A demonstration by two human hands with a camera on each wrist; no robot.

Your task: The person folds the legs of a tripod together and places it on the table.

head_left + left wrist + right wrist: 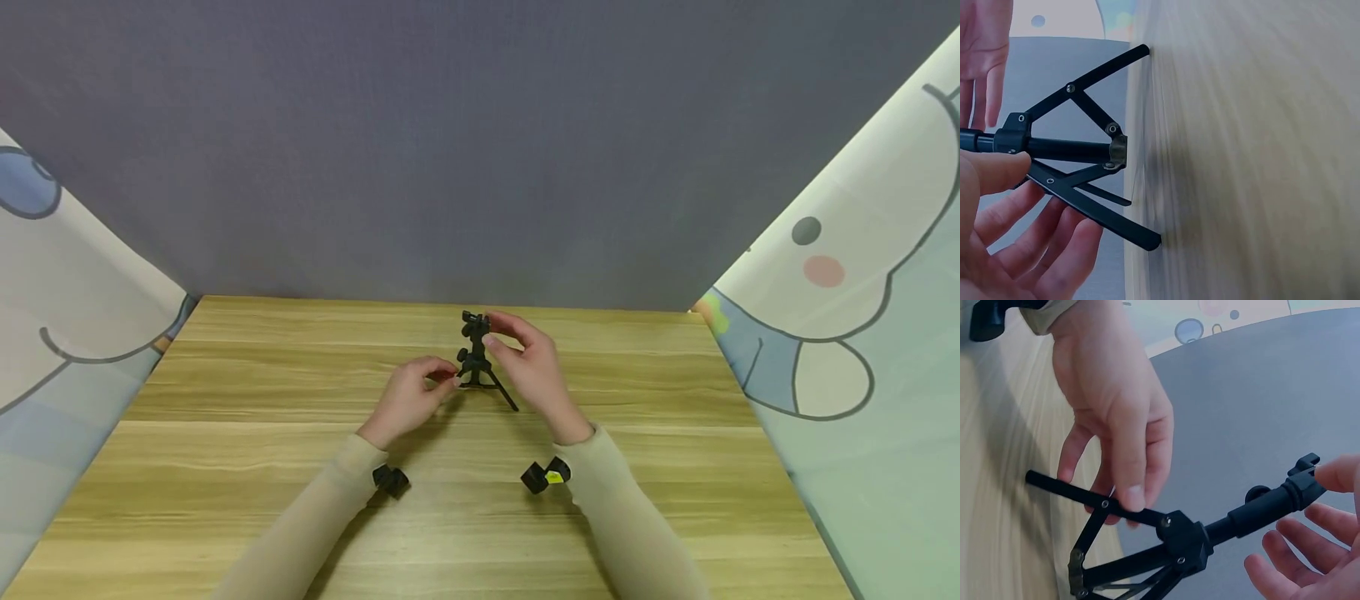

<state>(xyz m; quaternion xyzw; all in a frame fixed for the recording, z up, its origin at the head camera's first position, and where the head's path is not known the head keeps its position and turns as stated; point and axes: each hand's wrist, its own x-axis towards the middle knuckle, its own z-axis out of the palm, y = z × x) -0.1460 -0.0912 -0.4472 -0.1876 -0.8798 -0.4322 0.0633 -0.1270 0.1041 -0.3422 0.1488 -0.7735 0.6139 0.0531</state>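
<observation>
A small black tripod (pixel 477 350) stands upright with its legs spread near the back of the wooden table. My left hand (pixel 411 398) pinches one of its legs (pixel 1138 514) between thumb and fingers, just below the hub where the legs join. At the top, my right hand (pixel 534 371) holds the tripod's head (pixel 1304 487), the thumb at one side and the fingers on the other. In the left wrist view, hinged braces (pixel 1092 109) link the legs to the bottom of the centre column (pixel 1069 149).
Under the tripod lies the wood-grain table (pixel 465 517). A dark grey panel (pixel 450 150) rises behind it, and cartoon-printed cloths (pixel 817 350) hang at both sides. A small black device (pixel 392 481) sits at the left wrist, another (pixel 536 477) at the right.
</observation>
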